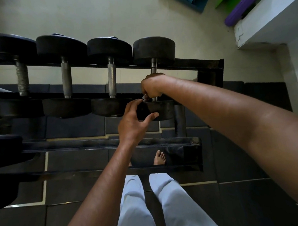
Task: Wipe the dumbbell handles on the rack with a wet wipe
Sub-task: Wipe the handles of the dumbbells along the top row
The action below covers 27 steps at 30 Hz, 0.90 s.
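Several black dumbbells lie across the top tier of a black metal rack (209,63). My right hand (152,87) is wrapped round the steel handle (153,65) of the rightmost dumbbell (154,49), and a small white bit of the wet wipe (145,97) shows under its fingers. My left hand (133,122) holds the near black weight head of that dumbbell (163,110), thumb under it and fingers over its top edge. Most of the wipe and the handle's middle are hidden by my right hand.
Three more dumbbells with knurled handles (111,76) sit to the left on the same tier. A lower rack rail (103,144) crosses in front of my legs. A white ledge (268,25) with purple and green items stands at the upper right. Dark rubber floor tiles lie below.
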Tool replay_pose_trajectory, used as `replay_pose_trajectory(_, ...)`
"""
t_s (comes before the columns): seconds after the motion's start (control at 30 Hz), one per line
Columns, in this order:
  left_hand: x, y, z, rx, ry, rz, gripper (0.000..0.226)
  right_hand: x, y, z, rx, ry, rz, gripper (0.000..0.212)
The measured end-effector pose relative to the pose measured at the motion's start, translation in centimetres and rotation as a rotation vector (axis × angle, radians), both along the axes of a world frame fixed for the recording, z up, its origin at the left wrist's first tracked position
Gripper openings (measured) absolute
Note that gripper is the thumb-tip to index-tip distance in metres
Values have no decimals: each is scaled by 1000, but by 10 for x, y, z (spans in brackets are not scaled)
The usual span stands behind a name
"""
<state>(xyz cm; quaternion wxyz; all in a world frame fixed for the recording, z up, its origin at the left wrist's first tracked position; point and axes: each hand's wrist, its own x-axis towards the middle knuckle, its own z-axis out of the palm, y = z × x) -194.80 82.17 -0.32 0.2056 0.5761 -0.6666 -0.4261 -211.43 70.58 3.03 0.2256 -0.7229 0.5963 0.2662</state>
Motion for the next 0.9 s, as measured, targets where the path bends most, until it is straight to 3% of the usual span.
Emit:
replay_pose_trajectory(0.3,-1,2,2,4,-32,12,77,-33,22,12,72,-308,-232,16)
replay_pose_trajectory(0.43,-3,4,6,23,-13,34,75,-50,45,10,0,-484,-455,19)
replay_pose_trajectory(0.6,14,19,26,-39,-77,91,55,-48,88,23,-201,-798,-768,30)
replay_pose_trajectory(0.77,55,55,59,-101,-171,132,47,-3,139,56,-439,-797,-607,26)
replay_pose_trajectory(0.9,101,98,80,-131,-288,192,46,50,182,69,-490,-732,-418,22)
